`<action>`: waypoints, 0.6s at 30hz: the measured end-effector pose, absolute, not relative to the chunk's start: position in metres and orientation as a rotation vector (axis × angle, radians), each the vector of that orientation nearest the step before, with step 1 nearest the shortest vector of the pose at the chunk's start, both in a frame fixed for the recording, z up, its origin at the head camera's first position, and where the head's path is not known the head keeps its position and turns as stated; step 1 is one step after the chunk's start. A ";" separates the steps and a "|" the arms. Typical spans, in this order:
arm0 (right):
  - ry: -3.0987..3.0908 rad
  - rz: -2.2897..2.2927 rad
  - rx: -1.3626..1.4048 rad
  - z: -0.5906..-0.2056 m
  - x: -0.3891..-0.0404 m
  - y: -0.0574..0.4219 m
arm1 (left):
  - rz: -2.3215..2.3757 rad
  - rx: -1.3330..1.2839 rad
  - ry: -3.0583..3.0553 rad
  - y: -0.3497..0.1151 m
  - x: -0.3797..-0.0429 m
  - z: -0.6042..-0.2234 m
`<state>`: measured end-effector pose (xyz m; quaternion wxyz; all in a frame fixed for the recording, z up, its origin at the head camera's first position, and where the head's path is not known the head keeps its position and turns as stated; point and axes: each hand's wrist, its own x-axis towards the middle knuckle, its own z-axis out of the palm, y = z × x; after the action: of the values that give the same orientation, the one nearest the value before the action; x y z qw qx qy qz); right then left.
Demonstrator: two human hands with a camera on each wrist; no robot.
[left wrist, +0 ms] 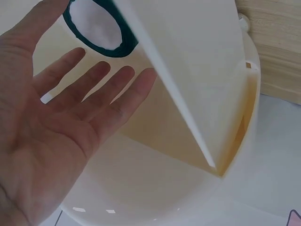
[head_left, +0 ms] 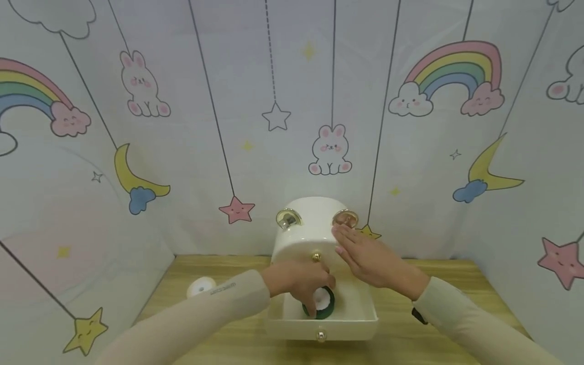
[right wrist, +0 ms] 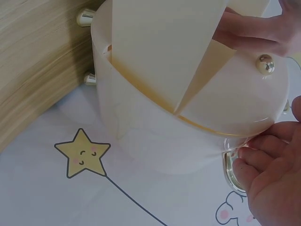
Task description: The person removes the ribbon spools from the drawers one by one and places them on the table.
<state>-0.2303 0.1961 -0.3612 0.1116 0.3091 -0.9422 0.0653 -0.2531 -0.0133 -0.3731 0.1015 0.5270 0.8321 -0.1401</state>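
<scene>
A white rounded box [head_left: 315,203] with gold ear-shaped trims stands on the table, its lower drawer [head_left: 365,309] pulled out. Inside the drawer is a dark green ring with a white middle [left wrist: 96,26]; its exact kind is unclear. My left hand [head_left: 303,281] reaches into the drawer at this ring, thumb by its edge. In the left wrist view, the fingers [left wrist: 110,82] of that hand are fairly straight and spread just below the ring. My right hand [head_left: 369,253] rests against the box beside the right gold ear [head_left: 345,218], fingers extended.
A small white round object [head_left: 201,287] lies on the wooden table [head_left: 246,264] left of the box, partly behind the left sleeve. Gold knobs [head_left: 321,335] sit on the box front. Patterned cloth walls [head_left: 283,167] enclose the table at the back and sides.
</scene>
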 end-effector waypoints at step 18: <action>-2.804 0.180 0.903 -0.356 -0.228 0.194 | -0.521 1.597 2.396 0.000 -0.255 -0.380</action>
<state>-0.2282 0.1936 -0.3559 0.0948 0.3046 -0.9458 0.0608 -0.2548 -0.0002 -0.3798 0.1078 0.5426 0.8141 -0.1769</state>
